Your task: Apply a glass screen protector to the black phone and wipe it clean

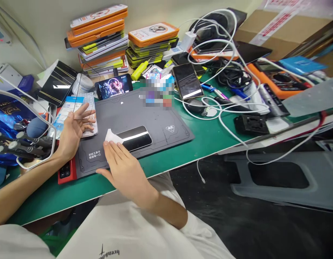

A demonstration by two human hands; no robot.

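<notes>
A phone (136, 138) with a dark, glossy screen lies face up on the grey work mat (161, 122). Over its left end, the fingers of my right hand (124, 167) are pressed together on a folded white wipe (112, 136), with the thumb held apart. Part of the wipe and that end of the phone are hidden under the hand. To the left, my left hand (76, 126) is raised with spread fingers and holds nothing. It hovers by a plastic-wrapped blue and white package (72, 109) at the mat's left edge.
A lit phone (114, 87) leans at the mat's back edge. Behind stand stacks of orange and yellow cases (99, 34). White cables (223, 108) loop across the right side, near another phone (187, 81) and an orange multimeter (279, 79). Grey-handled tools (21, 144) stand at left.
</notes>
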